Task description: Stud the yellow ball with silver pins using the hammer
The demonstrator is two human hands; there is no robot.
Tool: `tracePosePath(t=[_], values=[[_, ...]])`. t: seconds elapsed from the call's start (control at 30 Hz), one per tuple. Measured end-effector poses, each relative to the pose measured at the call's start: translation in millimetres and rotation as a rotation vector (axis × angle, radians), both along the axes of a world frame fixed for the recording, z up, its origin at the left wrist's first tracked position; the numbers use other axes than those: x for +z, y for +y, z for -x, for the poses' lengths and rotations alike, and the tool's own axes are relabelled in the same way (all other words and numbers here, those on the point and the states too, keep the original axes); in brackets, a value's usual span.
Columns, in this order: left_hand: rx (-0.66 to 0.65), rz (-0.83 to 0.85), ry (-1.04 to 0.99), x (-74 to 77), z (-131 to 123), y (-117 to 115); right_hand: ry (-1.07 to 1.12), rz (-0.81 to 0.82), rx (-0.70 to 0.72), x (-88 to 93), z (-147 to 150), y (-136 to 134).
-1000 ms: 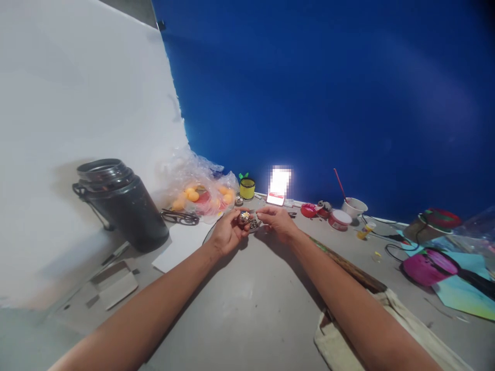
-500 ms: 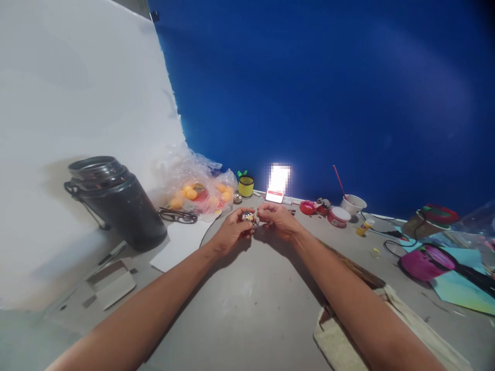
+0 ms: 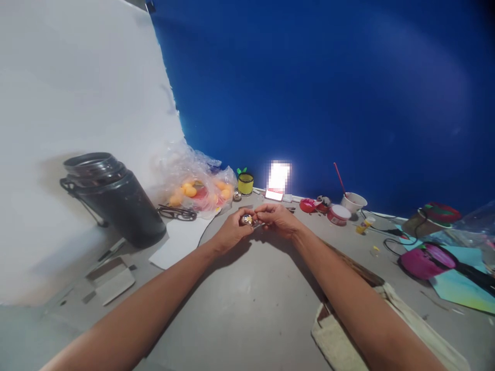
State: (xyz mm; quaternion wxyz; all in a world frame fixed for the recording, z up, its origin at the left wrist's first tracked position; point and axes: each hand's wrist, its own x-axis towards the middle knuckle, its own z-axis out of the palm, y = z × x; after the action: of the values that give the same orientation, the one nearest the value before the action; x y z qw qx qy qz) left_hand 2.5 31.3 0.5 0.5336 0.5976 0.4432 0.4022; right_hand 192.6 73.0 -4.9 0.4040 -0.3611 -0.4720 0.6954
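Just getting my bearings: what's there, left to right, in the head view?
Black cylindrical flask, black-framed glasses, left hand holding a shiny round metallic piece, right hand, white tapered cup, round magenta pot.

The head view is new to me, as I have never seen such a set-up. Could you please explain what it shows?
There is no machine here, only a person's two bare hands. The camera is worn on the head and looks forward and down. The left hand holds a small shiny ball. The right hand is close beside it; what its fingertips hold, if anything, is too small to tell. On the table are a dark flask, a yellow cup, a lit phone and a pink cup.
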Motion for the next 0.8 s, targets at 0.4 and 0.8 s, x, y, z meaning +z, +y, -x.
tracePosePath(t=[0.4,0.8], values=[[0.105,-0.011,-0.005,-2.6,0,4,0.011,-0.012,0.072,-0.8,1,-3],[-0.235,0.382,-0.629,-1.9,11,9,0.097,0.007,-0.02,-9.0,-6,5]])
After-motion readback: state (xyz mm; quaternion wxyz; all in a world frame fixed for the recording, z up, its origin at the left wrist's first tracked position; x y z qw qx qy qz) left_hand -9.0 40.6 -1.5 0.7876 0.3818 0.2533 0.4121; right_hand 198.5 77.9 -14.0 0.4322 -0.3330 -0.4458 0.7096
